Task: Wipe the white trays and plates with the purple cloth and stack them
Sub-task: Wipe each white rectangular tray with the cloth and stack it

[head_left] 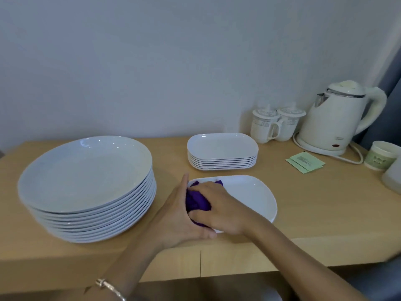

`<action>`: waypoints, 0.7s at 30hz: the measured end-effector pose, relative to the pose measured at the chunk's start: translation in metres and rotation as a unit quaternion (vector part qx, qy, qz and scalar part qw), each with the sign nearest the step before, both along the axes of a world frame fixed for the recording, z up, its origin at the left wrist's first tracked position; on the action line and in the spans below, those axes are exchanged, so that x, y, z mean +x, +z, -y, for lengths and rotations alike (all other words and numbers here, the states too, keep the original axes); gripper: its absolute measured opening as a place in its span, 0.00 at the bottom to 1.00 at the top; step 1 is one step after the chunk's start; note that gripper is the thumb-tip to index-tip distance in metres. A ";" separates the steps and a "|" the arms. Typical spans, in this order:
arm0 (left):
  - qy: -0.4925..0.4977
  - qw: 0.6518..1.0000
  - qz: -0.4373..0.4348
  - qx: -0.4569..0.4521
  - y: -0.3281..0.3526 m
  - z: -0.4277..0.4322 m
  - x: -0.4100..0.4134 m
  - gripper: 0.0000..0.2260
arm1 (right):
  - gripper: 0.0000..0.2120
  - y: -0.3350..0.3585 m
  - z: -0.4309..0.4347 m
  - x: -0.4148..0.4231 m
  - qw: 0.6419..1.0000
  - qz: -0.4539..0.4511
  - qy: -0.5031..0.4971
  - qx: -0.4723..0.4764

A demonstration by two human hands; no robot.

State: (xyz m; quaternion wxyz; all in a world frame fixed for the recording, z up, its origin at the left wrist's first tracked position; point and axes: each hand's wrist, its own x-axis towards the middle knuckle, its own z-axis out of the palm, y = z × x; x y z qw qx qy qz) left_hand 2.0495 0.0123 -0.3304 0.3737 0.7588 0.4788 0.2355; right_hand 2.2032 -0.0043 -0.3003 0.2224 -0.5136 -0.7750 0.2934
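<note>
Two hands meet on one white tray (249, 196) near the table's (303, 203) front edge. Your left hand (180, 213) clasps its left end. Your right hand (217, 205) curls over the bunched purple cloth (196, 202), pressing it inside the tray. Stacked plates (86, 181) sit left, stacked trays (222, 151) behind.

Looks like a hotel or guest room tea corner: a wooden counter (303, 203) against a plain wall (152, 61), with a white electric kettle (334, 120), two lidded mugs (263, 124), tea sachets (304, 162) and a paper cup (380, 155). The piles of matching white plates (86, 170) and trays (222, 146) fit that too.
</note>
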 end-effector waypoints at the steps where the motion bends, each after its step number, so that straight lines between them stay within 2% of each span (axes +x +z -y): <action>1: -0.001 1.000 -0.001 0.005 0.000 -0.001 0.000 0.63 | 0.09 0.004 0.007 0.010 1.000 -0.006 0.009 0.005; 3: -0.012 0.999 -0.011 0.028 0.002 -0.002 0.002 0.54 | 0.07 0.013 0.018 0.036 1.000 0.014 -0.004 0.007; 5: -0.012 0.997 -0.039 0.064 0.004 -0.001 0.004 0.42 | 0.13 0.017 0.024 0.066 0.996 0.071 -0.057 0.021; 6: -0.008 0.996 -0.042 0.078 0.006 0.000 0.005 0.39 | 0.15 0.015 0.023 0.078 0.989 0.104 -0.096 0.033; 9: -0.003 0.995 -0.038 0.097 0.005 0.003 0.005 0.38 | 0.21 0.003 0.006 0.078 0.946 0.212 -0.235 0.066; 11: -0.004 0.996 -0.038 0.087 0.007 0.005 0.006 0.38 | 0.20 -0.005 -0.008 0.051 0.924 0.234 -0.292 0.085; 13: -0.007 0.996 -0.042 0.076 0.008 0.007 0.006 0.44 | 0.20 -0.007 -0.015 0.014 0.939 0.194 -0.272 0.080; 16: 0.013 0.998 -0.036 0.056 0.004 0.009 0.004 0.62 | 0.20 -0.011 -0.015 -0.018 0.978 0.137 -0.143 0.065; 19: 0.021 0.999 -0.034 0.037 -0.001 0.007 0.004 0.66 | 0.11 0.003 0.003 0.003 0.998 0.055 -0.016 0.031; 21: 0.020 0.998 -0.038 0.044 -0.003 0.005 0.003 0.65 | 0.10 0.016 0.015 0.034 0.998 0.068 -0.007 0.015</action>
